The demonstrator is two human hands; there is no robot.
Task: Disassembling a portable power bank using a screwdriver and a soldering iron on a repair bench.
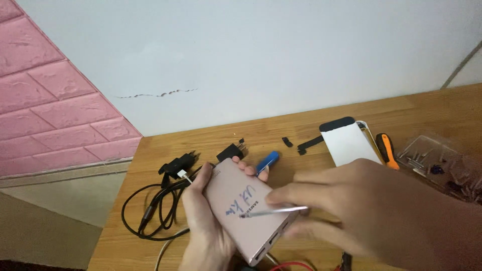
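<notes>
My left hand (203,221) grips a pink-gold power bank (246,208) from below and the left side, its back face up with blue handwriting on it. My right hand (361,211) holds a thin metal tool (273,211) whose tip rests on the power bank's back near the handwriting. A white cable (185,175) plugs into the power bank's far end. Behind my left fingers lies a small blue object (267,161) on the wooden table (201,145).
Black cables (150,211) and black plug adapters (178,164) lie at the left. A white flat device (349,143) with black strips (310,144), an orange-handled screwdriver (387,149) and a clear box of bits (432,158) sit at the right. A white wall and pink brick panel stand behind.
</notes>
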